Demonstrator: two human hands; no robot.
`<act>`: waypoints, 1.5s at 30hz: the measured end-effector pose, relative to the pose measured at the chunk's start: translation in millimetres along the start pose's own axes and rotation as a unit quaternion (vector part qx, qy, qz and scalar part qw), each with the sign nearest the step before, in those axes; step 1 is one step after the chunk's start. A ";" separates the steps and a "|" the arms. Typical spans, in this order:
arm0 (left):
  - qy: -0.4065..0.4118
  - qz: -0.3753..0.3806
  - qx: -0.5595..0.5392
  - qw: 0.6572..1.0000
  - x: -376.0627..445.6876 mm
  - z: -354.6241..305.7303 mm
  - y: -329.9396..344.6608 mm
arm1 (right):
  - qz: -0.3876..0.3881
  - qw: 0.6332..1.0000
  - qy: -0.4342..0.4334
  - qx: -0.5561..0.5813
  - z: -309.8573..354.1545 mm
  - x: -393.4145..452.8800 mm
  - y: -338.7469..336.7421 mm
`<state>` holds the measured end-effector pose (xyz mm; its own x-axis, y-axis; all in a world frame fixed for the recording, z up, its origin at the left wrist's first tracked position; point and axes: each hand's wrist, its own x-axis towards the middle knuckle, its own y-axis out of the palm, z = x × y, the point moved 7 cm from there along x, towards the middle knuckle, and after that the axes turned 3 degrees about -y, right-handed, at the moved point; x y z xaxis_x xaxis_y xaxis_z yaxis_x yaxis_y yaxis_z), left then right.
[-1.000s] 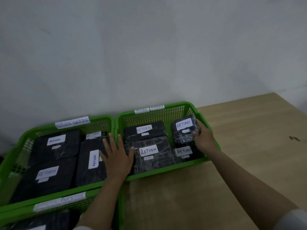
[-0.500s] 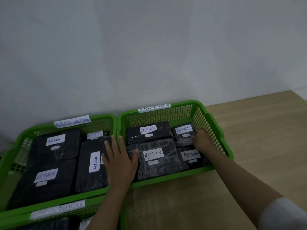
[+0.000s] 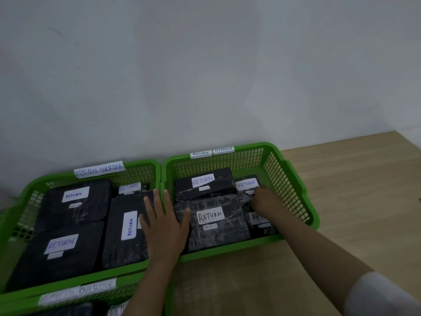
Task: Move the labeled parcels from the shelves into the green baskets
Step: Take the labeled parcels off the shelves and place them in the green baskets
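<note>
Two green baskets stood side by side against the wall. The left basket [image 3: 95, 171] held four black parcels labelled RETURN. The right basket [image 3: 293, 179] held four more, including a large wrapped parcel [image 3: 211, 224] and a small rear parcel [image 3: 247, 184]. The left hand [image 3: 163, 226] lay flat, fingers straight, across both baskets' adjoining rims. The right hand [image 3: 265, 200] rested on the small parcels; its grip could not be told.

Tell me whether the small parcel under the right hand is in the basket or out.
In. The small parcel lies inside the right basket, behind its mesh wall, under the right hand.
</note>
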<state>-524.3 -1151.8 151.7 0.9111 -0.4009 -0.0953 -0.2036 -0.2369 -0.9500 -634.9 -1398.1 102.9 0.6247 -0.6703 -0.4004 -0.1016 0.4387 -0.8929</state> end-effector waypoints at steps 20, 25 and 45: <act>-0.007 0.008 0.015 1.000 1.9 0.3 0.2 | -0.038 0.961 0.127 0.243 -24.9 9.8 -3.9; -0.009 0.005 0.031 0.999 3.4 1.6 1.9 | -0.080 0.978 0.103 0.164 -24.7 7.3 -9.6; -0.008 -0.006 0.002 1.000 4.6 2.1 1.7 | -0.046 0.995 -0.014 0.090 -11.9 -7.5 -6.5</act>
<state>-519.7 -1152.2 149.1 0.9191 -0.3840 -0.0877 -0.1902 -0.2376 -0.9526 -648.1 -1403.0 109.3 0.6458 -0.6970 -0.3117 0.0953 0.4787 -0.8728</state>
